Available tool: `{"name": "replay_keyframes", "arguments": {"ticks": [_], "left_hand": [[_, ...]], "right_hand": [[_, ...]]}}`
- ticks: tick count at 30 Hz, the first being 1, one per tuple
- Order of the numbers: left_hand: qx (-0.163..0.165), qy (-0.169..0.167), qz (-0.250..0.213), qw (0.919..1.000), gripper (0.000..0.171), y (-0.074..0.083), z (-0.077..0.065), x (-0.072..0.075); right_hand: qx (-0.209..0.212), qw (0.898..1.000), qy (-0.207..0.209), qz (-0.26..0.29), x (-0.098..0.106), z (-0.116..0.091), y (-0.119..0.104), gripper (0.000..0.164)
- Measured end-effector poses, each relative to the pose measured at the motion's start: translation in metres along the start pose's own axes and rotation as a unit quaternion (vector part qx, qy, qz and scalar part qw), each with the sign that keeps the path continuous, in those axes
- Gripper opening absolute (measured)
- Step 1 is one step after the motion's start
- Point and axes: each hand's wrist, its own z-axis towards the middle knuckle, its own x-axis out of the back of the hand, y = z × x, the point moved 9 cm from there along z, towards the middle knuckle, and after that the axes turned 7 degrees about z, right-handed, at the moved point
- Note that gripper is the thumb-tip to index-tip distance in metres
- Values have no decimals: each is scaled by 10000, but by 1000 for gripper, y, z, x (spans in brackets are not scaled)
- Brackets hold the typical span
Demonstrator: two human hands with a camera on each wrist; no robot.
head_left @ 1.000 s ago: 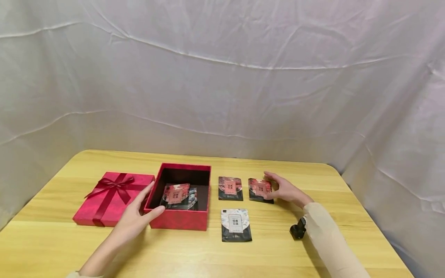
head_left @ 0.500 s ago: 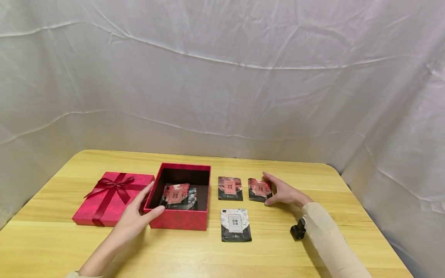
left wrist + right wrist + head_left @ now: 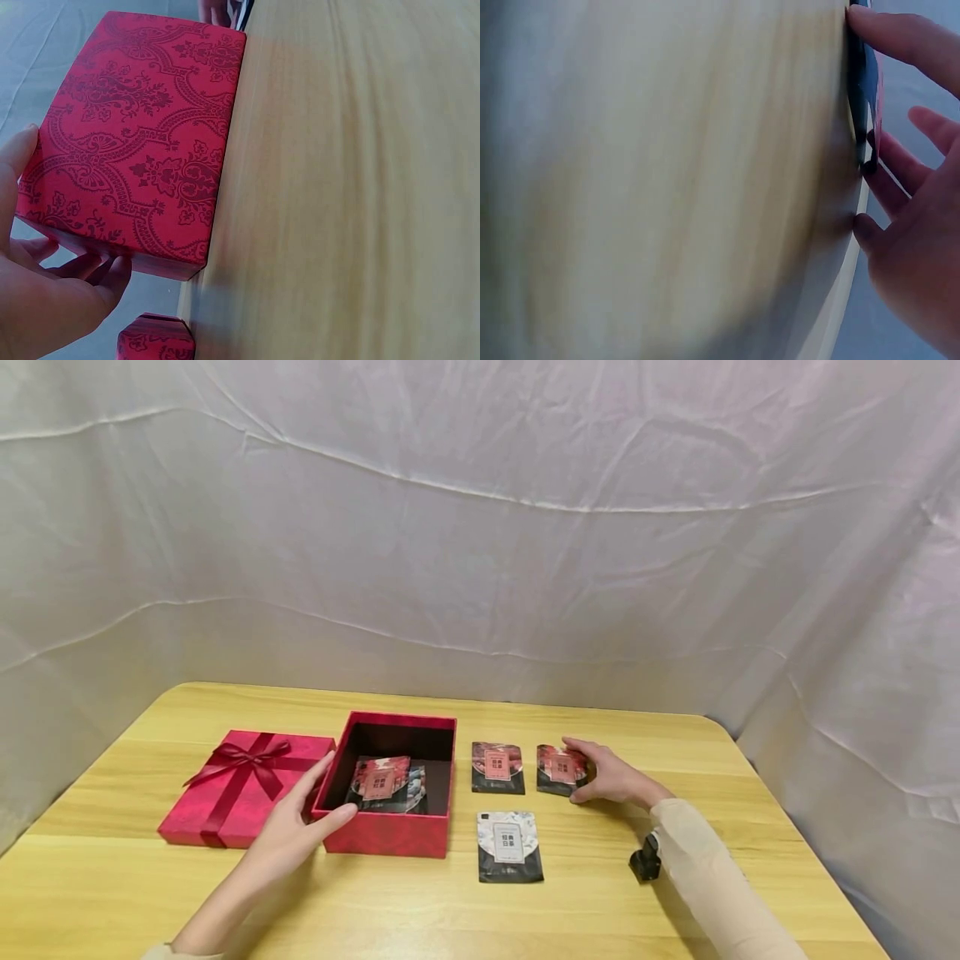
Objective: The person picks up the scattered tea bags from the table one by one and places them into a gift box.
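Red paper with a darker ornate scroll pattern is covering the box (image 3: 386,835), a straight-walled, sharp-cornered form with a dark lining, standing on the wood-grained table (image 3: 375,914). The left hand (image 3: 288,835) is holding the box at its near left corner, its thumb lying at the front rim and its fingers curling against the left wall. Inside, two thin, flat packets are overlapping: a red-and-black packet (image 3: 381,778) is lying over a bluish-black packet (image 3: 417,787).

Well apart from the box, the right hand (image 3: 603,777) is gripping the right side of a slightly bowed sachet (image 3: 560,768), red above and black below, its thumb touching near the front corner and its fingers curving round toward the far one. How firmly they are pinching it, I cannot tell. Between this sachet and the box, a flat maroon pouch (image 3: 497,767) is lying, with a white-and-black pouch (image 3: 509,846) resting nearer the person. Left of the box, the matching square lid (image 3: 251,807) is lying flat, wearing a smooth, dark red ribbon bow (image 3: 253,760). Pale, creased cloth (image 3: 480,543) is hanging behind.
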Motion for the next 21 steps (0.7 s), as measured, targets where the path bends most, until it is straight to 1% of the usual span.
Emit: {"name": "replay_keyframes", "arguments": {"ticks": [6, 10, 12, 21], "left_hand": [[9, -11, -15, 10000, 82, -1, 0, 0], [-48, 37, -54, 10000, 81, 1, 0, 1], [-60, 59, -46, 10000, 81, 1, 0, 2], [-22, 12, 43, 10000, 82, 0, 0, 1]], "right_hand": [[-75, 9994, 193, -290, 5, -1, -1, 92], [-47, 9980, 377, -505, 10, -2, -9, 88], [34, 9974, 447, -562, 11, -2, -15, 86], [213, 9969, 406, -640, 4, -6, -40, 84]]}}
